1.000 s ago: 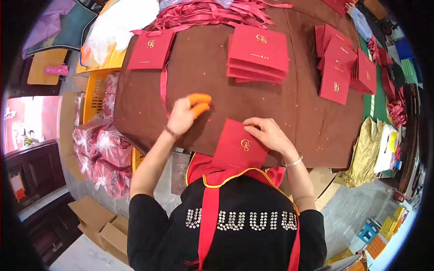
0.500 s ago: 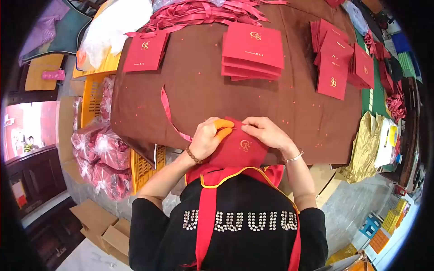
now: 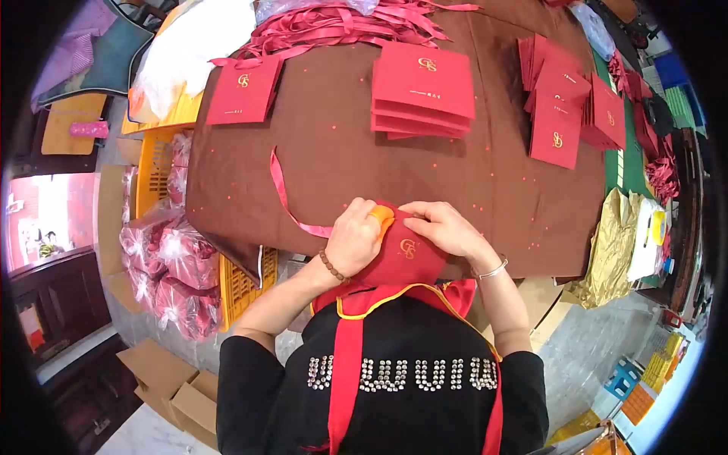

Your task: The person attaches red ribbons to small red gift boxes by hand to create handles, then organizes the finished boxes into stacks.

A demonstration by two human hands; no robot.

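A red paper bag (image 3: pixel 402 264) with a gold monogram stands tilted against the table's near edge, above the red apron (image 3: pixel 348 364). My left hand (image 3: pixel 353 236), with orange finger covers (image 3: pixel 382 218), is closed on the bag's upper left edge; its fingertips are partly hidden behind the curled fingers. My right hand (image 3: pixel 446 229) grips the upper right edge, thumb on the front and fingers over the top. A loose red ribbon (image 3: pixel 280 186) curves across the brown cloth and runs under my left hand; its hidden end cannot be seen.
On the brown tablecloth (image 3: pixel 334 159) lie a single red bag (image 3: pixel 244 91), a stack of bags (image 3: pixel 422 87) and more bags (image 3: pixel 557 125) at right. Red ribbons (image 3: pixel 341 30) are heaped at the back. Plastic-wrapped packs (image 3: pixel 186 250) fill the left side beside a yellow crate (image 3: pixel 155 163).
My left hand has turned and closed over the bag's top, its orange-covered fingers now curled. The right hand has shifted slightly left, and the bag's front bulges more.
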